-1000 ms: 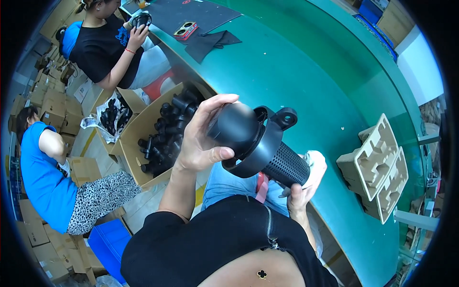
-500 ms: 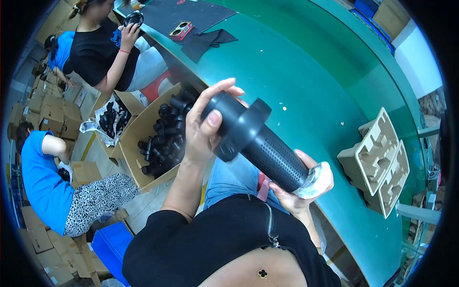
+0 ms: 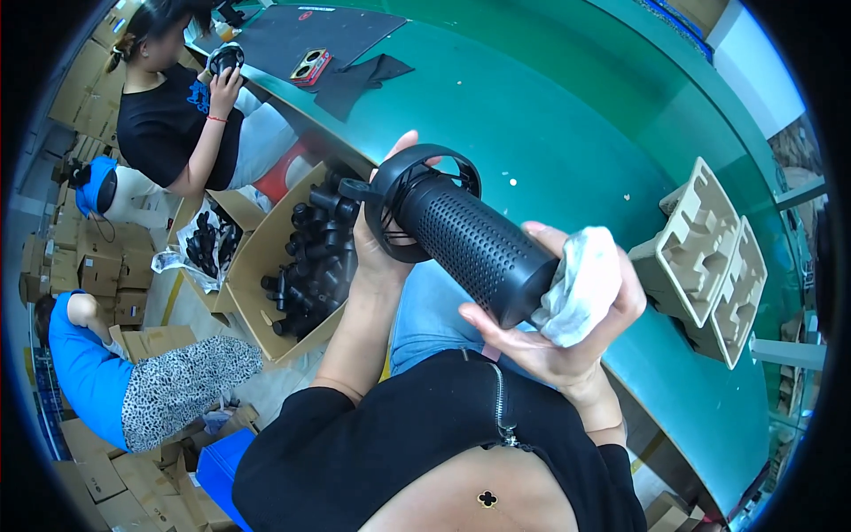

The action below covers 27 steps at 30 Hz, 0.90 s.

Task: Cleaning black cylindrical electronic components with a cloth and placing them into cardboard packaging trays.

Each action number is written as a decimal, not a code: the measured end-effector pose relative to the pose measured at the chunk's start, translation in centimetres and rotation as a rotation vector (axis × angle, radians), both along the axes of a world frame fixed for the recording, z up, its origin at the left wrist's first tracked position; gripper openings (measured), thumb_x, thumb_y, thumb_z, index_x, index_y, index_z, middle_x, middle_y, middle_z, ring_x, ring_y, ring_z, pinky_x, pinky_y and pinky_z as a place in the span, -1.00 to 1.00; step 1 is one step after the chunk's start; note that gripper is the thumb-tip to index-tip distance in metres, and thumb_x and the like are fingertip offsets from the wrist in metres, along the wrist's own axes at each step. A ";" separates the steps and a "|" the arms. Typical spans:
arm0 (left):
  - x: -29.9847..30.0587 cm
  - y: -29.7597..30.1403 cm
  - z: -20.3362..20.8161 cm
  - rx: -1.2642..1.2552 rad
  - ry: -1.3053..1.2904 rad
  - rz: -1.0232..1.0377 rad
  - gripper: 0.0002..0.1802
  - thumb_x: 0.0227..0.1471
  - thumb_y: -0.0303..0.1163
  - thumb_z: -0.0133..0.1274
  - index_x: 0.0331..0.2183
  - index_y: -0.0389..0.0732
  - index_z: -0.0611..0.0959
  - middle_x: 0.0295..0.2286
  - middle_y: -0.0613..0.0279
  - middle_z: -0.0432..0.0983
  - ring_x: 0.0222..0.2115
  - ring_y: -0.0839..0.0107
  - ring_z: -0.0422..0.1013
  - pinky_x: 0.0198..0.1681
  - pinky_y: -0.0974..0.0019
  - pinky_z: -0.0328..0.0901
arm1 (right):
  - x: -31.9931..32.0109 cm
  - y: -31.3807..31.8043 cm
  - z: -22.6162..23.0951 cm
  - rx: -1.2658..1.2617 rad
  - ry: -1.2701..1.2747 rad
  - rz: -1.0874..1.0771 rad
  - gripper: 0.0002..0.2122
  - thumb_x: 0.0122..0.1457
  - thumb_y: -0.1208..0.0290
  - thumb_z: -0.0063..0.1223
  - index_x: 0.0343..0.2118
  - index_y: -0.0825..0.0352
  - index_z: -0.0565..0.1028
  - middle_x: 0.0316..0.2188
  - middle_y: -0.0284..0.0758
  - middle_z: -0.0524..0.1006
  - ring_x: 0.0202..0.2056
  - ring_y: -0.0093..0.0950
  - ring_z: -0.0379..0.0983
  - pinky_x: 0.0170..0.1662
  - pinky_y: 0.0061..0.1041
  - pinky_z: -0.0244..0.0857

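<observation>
Tube turned in both hands, viewed from the head. The left grip [image 3: 374,255] is closed around the upper end of the black tube [image 3: 479,248], mostly hidden behind the ring [image 3: 381,213], with fingertips showing past its far rim. The right grip [image 3: 576,359] is cupped about a pale cloth [image 3: 585,284], which covers part of the tube's lower end. The tube is held aloft, tilted, over the lap and the near edge of the surface [image 3: 523,124]. Half a second earlier the ring showed a solid outer band; now its open, ribbed side is turned up, and the lug [image 3: 355,189] points leftward. The change, it may be judged, exposes the ring's interior and the perforated wall to view, with the cloth at the lower end. Beyond, to the left, a box [image 3: 251,306] contains loose black parts [image 3: 310,248]; to the right, pulp trays [image 3: 669,279] stand on the surface. Farther off, a co-worker [image 3: 168,133] in black holds a round dark part [image 3: 228,60].
</observation>
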<state>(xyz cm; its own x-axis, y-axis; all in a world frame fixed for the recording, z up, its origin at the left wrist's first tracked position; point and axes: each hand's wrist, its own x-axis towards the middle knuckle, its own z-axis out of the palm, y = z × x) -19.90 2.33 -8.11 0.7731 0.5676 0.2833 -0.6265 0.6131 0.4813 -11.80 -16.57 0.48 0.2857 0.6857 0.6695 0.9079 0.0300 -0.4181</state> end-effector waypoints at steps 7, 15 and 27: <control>0.0 -0.1 -1.9 -0.005 0.546 -0.008 -0.41 0.13 -0.06 -0.14 0.08 -0.26 0.32 -0.12 -0.04 0.44 -0.18 0.22 0.46 -0.28 0.27 0.45 | 4.5 2.0 -0.6 0.129 0.511 -0.105 -0.14 -0.23 0.25 0.45 0.04 0.51 0.09 -0.27 -0.24 0.38 -0.24 -0.48 0.40 -0.16 -0.52 0.28; -1.1 -2.2 -1.9 -0.187 0.477 -0.282 -0.52 0.18 -0.07 -0.31 -0.19 -0.24 0.53 -0.32 0.02 0.54 -0.44 0.19 0.49 -0.57 0.21 0.28 | 7.3 2.7 0.4 0.080 0.804 -0.159 -0.19 -0.20 0.31 0.40 0.06 0.50 0.11 -0.14 -0.10 0.28 -0.16 -0.38 0.38 -0.10 -0.46 0.33; -2.1 -0.9 -5.8 -0.201 0.167 -0.369 -0.40 0.10 -0.03 -0.07 0.03 -0.26 0.38 -0.07 -0.01 0.41 -0.17 0.20 0.44 -0.23 0.16 0.41 | 4.2 1.0 -0.3 0.383 0.836 0.193 -0.06 -0.25 0.25 0.44 0.13 0.49 0.02 -0.22 -0.11 0.44 -0.18 -0.37 0.42 -0.07 -0.44 0.29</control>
